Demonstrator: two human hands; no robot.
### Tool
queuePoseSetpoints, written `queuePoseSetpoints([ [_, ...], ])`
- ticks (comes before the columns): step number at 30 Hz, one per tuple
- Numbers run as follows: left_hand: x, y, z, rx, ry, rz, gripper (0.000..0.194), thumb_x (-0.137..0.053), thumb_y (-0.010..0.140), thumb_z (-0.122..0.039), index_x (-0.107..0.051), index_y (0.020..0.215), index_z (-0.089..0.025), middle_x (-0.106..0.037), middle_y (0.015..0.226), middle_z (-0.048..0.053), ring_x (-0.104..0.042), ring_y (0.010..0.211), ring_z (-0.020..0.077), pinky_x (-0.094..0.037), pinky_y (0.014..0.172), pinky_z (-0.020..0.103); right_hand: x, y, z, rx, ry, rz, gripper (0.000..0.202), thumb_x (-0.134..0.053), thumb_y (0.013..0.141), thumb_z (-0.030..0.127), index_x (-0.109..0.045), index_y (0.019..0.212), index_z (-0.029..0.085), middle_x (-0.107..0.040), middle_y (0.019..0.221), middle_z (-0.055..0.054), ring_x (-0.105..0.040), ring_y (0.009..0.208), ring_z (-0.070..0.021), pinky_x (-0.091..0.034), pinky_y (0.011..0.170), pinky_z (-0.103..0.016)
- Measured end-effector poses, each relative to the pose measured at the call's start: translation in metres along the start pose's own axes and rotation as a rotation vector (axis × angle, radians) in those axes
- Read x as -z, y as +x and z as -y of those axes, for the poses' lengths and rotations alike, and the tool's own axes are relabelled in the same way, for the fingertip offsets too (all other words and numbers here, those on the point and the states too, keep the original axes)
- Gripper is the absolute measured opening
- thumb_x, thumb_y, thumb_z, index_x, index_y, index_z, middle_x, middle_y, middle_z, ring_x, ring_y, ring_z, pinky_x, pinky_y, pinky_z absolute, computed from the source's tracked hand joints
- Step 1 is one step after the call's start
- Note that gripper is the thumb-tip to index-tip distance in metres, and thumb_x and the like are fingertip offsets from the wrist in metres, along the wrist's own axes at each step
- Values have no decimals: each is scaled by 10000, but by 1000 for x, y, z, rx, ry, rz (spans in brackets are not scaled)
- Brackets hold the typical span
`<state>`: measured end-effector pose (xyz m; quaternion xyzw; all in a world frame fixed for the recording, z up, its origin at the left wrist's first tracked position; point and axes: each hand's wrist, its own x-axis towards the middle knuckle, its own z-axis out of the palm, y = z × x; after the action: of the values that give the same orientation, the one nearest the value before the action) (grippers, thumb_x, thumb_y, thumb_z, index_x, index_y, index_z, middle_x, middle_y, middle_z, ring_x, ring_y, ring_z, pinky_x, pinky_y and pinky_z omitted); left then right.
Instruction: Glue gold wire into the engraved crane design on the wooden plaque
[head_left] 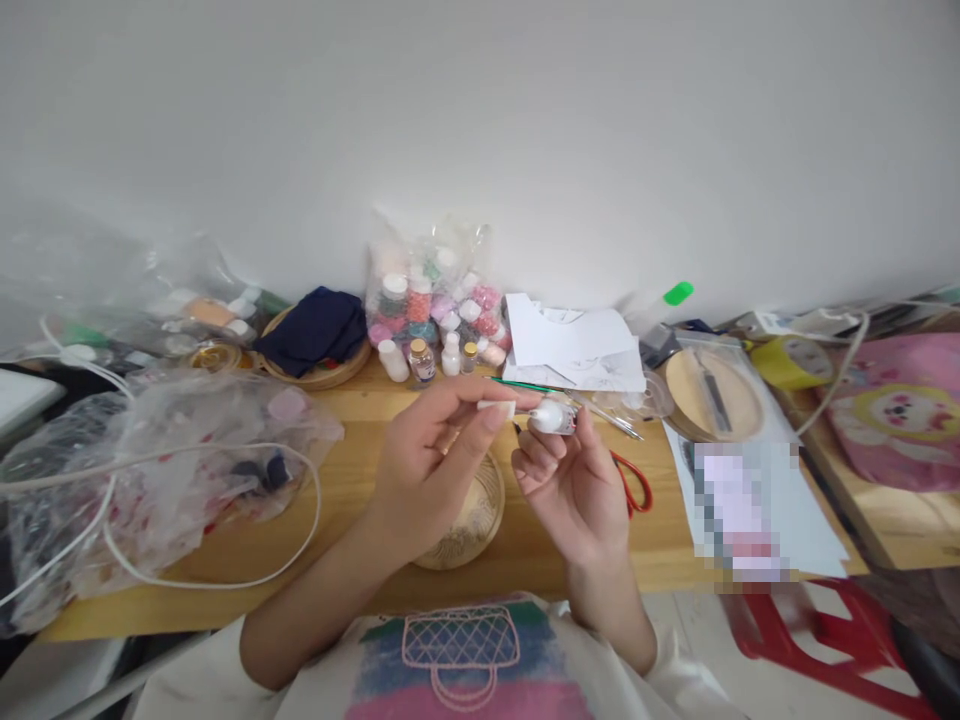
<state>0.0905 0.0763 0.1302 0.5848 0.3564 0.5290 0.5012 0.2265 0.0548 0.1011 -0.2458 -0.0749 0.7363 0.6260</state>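
My left hand [424,455] pinches a small flat white piece [497,409] between thumb and fingers; what it is made of I cannot tell. Close beside it, my right hand [581,490] grips a small white squeeze bottle [553,416], tilted on its side with its nozzle toward the left hand. Beneath the hands lies a round wooden disc [480,520] with a dark line pattern, partly hidden by my left hand. Red-handled scissors [637,485] rest just right of my right hand, their blades out of sight.
Small bottles [422,362] and a bag of bead jars [420,295] stand against the wall. White papers [574,340] lie behind my hands. Plastic bags [202,440] and a white cable [319,490] cover the left side. A wooden hoop [712,395] and pink bag [900,410] sit right.
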Motion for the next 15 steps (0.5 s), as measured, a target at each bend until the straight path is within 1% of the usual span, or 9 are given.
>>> queuePoseSetpoints([
  [5,-1,0,1,-40,12,19,115,-552,952,-242,-657,962,-197,-750,1034,39,-711,931,150,-563,837,261,1,0,1,17,-2,8,279,-816,718,342,-593,656,188,-512,542,81,-492,500,-41,-470,517,-140],
  [10,0,0,3,-60,47,25,140,-547,961,-263,-671,978,-199,-745,1036,43,-704,895,135,-548,819,249,1,-1,1,24,-18,1,291,-824,706,355,-594,635,191,-520,539,77,-471,486,-44,-465,503,-150],
  [15,1,0,2,-61,36,31,149,-536,967,-261,-673,986,-205,-741,1037,42,-701,926,151,-550,832,271,0,-1,2,37,-29,-21,288,-836,684,358,-603,632,197,-513,531,75,-439,482,-54,-451,496,-170],
])
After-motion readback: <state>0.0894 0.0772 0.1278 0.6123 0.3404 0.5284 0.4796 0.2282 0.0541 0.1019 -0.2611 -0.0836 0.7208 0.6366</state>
